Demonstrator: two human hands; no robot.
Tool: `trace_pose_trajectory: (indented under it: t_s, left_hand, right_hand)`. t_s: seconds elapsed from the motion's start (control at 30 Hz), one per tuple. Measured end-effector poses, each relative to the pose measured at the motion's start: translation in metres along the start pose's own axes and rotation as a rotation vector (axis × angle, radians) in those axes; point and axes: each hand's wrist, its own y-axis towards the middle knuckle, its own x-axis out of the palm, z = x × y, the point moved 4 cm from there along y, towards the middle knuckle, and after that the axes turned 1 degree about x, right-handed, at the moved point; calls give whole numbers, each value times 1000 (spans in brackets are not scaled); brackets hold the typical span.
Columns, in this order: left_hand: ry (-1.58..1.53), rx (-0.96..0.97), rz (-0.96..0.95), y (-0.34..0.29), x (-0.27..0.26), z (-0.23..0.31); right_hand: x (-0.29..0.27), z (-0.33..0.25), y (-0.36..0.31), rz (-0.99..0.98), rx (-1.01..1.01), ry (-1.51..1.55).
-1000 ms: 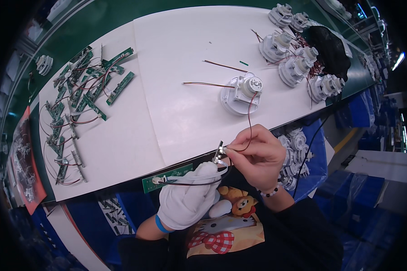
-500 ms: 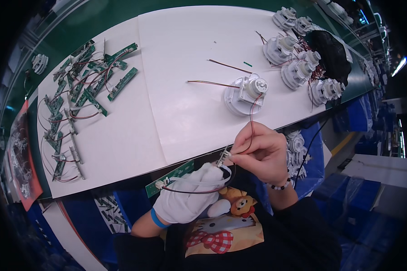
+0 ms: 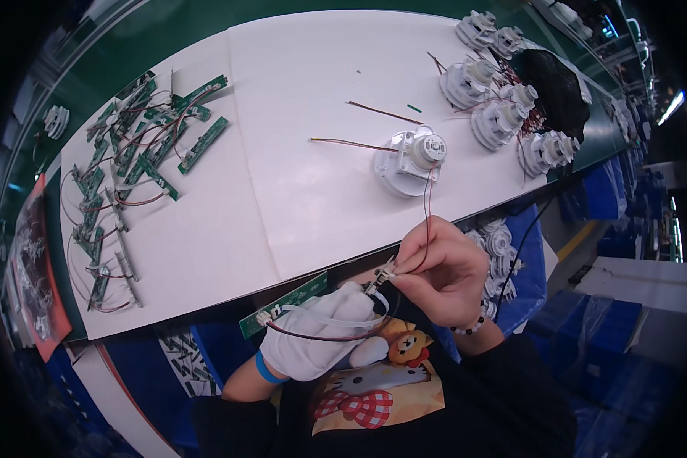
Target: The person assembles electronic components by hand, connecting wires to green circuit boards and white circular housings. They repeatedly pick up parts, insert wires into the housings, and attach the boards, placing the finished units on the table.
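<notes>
My left hand, in a white glove, is closed around a small circuit board with pale connectors, its edge sticking out at the fingertips. A longer green circuit board lies along the back of that hand. A white cable and dark wires loop from its connector toward the small board. My bare right hand pinches a wire plug at the small board's connectors; whether it is seated I cannot tell. Thin red and black wires run up from these fingers to a white motor unit on the table.
Many green circuit boards with wires lie tangled on the left of the white tabletop. Several white motor units and a black bag occupy the far right. Below the right edge, a blue-lined bin holds white parts.
Both hands stay at the small board, which has tilted slightly. My right hand has shifted a little down, and the motor wires now hang straighter.
</notes>
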Motion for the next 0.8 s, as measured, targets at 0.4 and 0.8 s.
trace_pose_trajectory:
  t_s: [0.4, 0.8]
  left_hand:
    - [86, 48, -191, -24, 16, -5]
    - [-192, 9, -321, -27, 26, -13]
  right_hand:
    - [-1, -18, 4, -134, 154, -226]
    - [-1, -2, 11, -302, 221, 153]
